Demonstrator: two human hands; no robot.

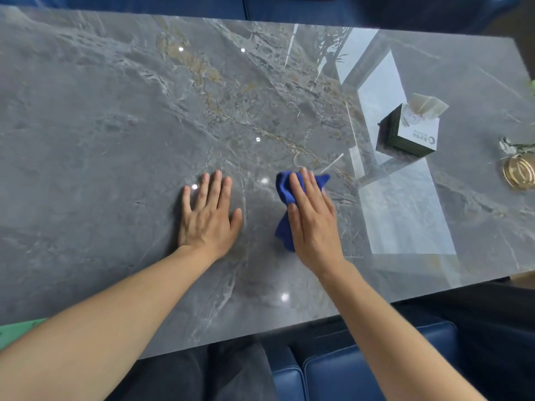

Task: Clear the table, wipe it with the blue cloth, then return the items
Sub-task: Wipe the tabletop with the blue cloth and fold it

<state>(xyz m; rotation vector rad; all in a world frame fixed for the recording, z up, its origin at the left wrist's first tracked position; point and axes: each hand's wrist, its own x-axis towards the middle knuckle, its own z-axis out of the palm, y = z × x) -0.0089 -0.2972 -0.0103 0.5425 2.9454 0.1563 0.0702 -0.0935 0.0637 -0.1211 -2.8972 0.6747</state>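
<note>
A glossy grey marble table [115, 125] fills the view. My right hand [312, 218] presses flat on a crumpled blue cloth [283, 186] lying on the table near the front middle; the cloth shows past the fingertips and to the left of the palm. My left hand [210, 215] lies flat on the bare marble just left of it, fingers spread, holding nothing. A tissue box [408, 134] with a dark green side and a white tissue sticking up stands at the right of the table.
A round gold object [519, 173] with a pale flower-like piece above it sits at the right edge. Blue padded seats [362, 369] run along the near side, and blue seating lies beyond the far edge. A green item [17, 331] shows at the lower left.
</note>
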